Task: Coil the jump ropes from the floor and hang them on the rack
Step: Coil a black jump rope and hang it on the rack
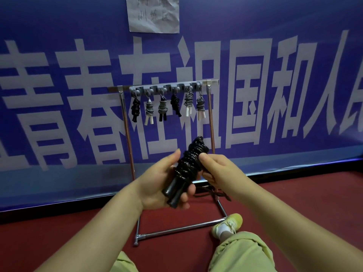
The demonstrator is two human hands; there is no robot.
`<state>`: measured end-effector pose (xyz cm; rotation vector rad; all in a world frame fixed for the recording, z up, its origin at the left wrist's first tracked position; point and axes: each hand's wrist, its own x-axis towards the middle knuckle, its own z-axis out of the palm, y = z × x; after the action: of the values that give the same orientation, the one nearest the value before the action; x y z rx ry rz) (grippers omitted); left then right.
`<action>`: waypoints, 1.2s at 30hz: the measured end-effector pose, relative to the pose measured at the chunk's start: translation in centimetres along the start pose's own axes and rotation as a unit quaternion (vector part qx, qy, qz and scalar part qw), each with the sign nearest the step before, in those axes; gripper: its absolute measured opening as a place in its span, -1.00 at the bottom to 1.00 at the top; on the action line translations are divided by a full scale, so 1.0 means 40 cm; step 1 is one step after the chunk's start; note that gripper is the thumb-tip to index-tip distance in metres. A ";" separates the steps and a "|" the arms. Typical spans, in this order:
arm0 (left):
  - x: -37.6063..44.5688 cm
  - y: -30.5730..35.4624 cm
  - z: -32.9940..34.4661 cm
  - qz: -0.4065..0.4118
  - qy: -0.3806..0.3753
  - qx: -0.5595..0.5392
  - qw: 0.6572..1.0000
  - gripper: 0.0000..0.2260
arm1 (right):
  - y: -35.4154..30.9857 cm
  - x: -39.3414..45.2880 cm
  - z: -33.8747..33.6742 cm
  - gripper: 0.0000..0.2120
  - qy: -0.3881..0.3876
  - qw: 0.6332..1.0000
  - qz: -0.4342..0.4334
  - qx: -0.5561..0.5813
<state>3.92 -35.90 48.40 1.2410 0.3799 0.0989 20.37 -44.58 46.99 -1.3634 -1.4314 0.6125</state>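
A black jump rope [189, 161], wound into a tight bundle, is held in front of me below the rack. My left hand [159, 183] grips its two black handles from underneath. My right hand [214, 169] pinches the wound cord on the bundle's right side. A loop of cord sticks up at the top of the bundle. Behind it stands a chrome rack [125, 122] with a grey hook bar [165, 87]. Several coiled ropes hang from the hooks, some black [135, 109], some grey with white handles [200, 108].
A blue banner [59, 95] with large white characters covers the wall behind the rack. The rack's chrome base frame [176, 229] lies on the red floor [59, 232]. A loose black cord [214, 193] lies on the floor inside the frame. My shoe [228, 224] touches the frame's front bar.
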 end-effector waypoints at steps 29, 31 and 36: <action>0.016 -0.001 0.036 0.112 0.348 0.570 0.736 -0.57 | 0.005 0.082 0.012 -0.27 -0.020 0.972 0.235 0.011; 0.011 0.000 0.022 0.129 0.308 0.480 0.811 -0.58 | -0.005 0.071 0.007 -0.39 -0.024 0.979 0.204 0.019; 0.004 0.000 0.008 0.147 0.246 0.382 0.878 -0.82 | -0.025 0.031 0.002 -0.59 -0.028 0.990 0.141 -0.002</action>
<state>4.17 -36.15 48.45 2.0638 0.7074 0.5794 20.09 -43.63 48.23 -1.5775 -1.2926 0.8368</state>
